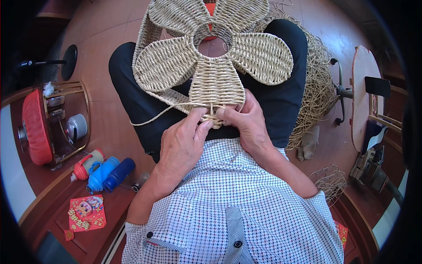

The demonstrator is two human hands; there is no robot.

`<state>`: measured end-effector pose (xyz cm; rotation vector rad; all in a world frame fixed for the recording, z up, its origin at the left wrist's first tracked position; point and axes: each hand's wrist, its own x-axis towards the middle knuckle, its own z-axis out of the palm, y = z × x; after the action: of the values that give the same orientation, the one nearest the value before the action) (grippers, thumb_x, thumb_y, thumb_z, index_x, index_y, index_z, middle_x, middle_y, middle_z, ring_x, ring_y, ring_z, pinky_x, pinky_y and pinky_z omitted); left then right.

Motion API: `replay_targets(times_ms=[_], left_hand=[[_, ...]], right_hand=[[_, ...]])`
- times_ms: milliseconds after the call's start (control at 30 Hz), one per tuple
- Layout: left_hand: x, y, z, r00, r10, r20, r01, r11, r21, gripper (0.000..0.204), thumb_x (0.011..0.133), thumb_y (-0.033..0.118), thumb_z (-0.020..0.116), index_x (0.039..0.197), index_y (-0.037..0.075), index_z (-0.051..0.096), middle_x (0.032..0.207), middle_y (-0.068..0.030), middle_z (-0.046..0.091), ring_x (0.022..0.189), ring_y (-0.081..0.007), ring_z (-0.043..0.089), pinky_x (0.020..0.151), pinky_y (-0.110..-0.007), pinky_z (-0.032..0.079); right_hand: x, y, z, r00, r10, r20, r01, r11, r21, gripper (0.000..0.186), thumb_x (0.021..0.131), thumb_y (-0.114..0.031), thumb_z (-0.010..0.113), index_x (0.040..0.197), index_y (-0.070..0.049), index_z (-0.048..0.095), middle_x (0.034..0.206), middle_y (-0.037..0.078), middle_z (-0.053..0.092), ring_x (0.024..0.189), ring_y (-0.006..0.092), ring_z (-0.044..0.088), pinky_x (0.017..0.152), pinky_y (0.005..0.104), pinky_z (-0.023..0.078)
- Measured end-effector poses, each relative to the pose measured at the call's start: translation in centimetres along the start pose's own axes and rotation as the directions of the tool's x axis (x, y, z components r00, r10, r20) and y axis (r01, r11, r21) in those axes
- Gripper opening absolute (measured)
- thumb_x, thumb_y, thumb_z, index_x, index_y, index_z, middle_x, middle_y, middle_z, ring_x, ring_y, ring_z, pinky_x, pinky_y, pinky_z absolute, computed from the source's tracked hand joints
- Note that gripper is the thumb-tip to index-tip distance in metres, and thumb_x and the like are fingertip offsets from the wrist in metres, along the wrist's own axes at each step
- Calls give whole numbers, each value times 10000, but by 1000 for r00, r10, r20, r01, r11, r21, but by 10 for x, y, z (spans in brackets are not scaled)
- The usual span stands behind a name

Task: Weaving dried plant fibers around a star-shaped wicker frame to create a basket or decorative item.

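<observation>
A flower-shaped woven straw piece (215,81) with broad petals around a round central hole rests across my lap. Behind its left petals shows a woven side band (145,39). My left hand (182,136) pinches the cord weave at the lower end of the nearest petal, thumb and index finger pressed together. Close beside it, my right hand (248,123) grips the same petal's lower right edge, its thumb on the front. A loose straw cord (154,118) trails left from the petal's end over my dark trousers. The fingertips partly hide the strands between them.
A large heap of straw cord (314,83) lies on the floor at the right, near a wheeled chair base (342,91). To the left are a red round stool (35,127), a metal pot (77,126) and several bottles (118,174). A round wooden board (365,97) stands far right.
</observation>
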<state>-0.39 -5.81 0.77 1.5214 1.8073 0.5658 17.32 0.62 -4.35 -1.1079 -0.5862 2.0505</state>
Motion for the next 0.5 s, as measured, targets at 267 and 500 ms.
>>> replay_targets(times_ms=[267,500], left_hand=[[-2,9,0,997,6,-74,1,995,95,292,1013,177,789,1261,41,718,915,-150,763,767,-294,758,687,-419,584],[-2,14,12,973,170,-156,-153,982,114,296,975,103,825,1256,75,736,770,-83,719,640,-206,705,598,-346,547]], right_hand=[[-12,-7,11,982,-141,-127,128,986,-103,537,948,33,757,1426,65,514,1103,109,783,890,114,760,768,258,648],[-17,-9,12,982,-80,-170,73,996,-45,646,960,24,768,1535,67,475,1060,95,794,885,113,760,763,253,639]])
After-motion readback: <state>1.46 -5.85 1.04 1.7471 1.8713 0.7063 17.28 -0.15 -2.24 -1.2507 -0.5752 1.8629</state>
